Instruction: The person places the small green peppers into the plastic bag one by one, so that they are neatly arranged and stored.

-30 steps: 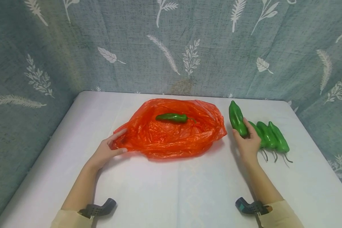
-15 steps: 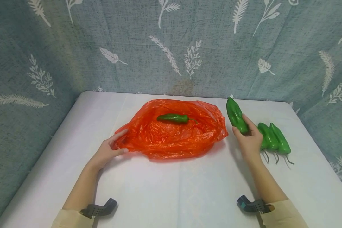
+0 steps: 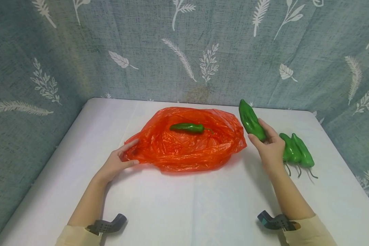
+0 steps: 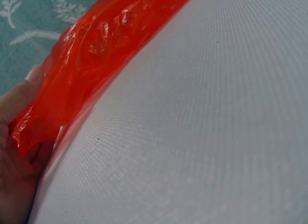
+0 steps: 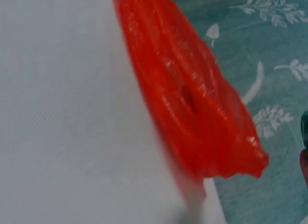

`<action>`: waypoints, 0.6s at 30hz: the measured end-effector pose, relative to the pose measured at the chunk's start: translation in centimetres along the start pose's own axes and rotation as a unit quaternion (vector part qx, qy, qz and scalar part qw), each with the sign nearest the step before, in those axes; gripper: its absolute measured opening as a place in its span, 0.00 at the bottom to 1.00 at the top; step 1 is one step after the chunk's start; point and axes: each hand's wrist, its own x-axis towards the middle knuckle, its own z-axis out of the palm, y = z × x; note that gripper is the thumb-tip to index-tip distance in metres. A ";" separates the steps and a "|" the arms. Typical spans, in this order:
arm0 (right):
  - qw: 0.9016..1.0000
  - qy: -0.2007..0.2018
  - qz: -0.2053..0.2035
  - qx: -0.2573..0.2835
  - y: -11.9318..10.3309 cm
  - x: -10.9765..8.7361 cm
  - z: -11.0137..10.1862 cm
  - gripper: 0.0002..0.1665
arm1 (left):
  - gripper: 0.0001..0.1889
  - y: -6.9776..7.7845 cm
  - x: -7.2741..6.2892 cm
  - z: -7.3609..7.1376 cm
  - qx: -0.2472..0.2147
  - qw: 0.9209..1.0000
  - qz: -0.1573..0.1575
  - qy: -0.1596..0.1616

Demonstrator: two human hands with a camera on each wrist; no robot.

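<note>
Green and glossy, a pepper (image 3: pixel 250 119) is pinched near its broad end between the thumb and fingers of the right hand (image 3: pixel 272 147), its narrow tip pointing away and to the left, just beside the thin red bag (image 3: pixel 187 148). For this carry, a light, steady pinch looks sufficient; I would keep the pepper high enough for its tip to clear the film, which could snag. At the bag's other end the left hand (image 3: pixel 113 163) has thumb and forefinger spread apart against the film; steadying without tugging seems best. One pepper (image 3: pixel 187 127) lies in the bag, while a row of peppers (image 3: pixel 303 152), partly hidden by the right hand, rests farther right on the white table (image 3: pixel 160 205). Compared with half a second ago, the right hand and its pepper have shifted left and farther away; bag and left hand look unchanged.
</note>
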 end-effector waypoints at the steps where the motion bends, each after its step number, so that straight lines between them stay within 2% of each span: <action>1: 1.000 -0.007 0.003 0.016 -0.2 -0.1 0.1 0.34 | 0.40 0.0 0.0 0.0 0.000 1.000 0.000 0.000; 4: 0.998 -0.029 0.001 0.048 -0.9 -0.4 0.3 0.34 | 0.40 0.0 0.0 0.0 -0.001 1.000 0.000 -0.001; 8: 0.995 -0.072 -0.029 0.060 -1.4 -0.6 0.5 0.33 | 0.40 0.0 0.0 0.0 0.000 1.000 -0.001 -0.001; 13: 0.987 -0.138 -0.073 0.033 -2.0 -0.6 0.6 0.31 | 0.40 -0.1 0.0 0.0 -0.001 1.000 -0.002 0.000; 18: 0.978 -0.188 -0.089 0.002 -2.6 -0.5 0.8 0.30 | 0.40 0.0 0.0 0.0 0.004 1.000 -0.007 0.002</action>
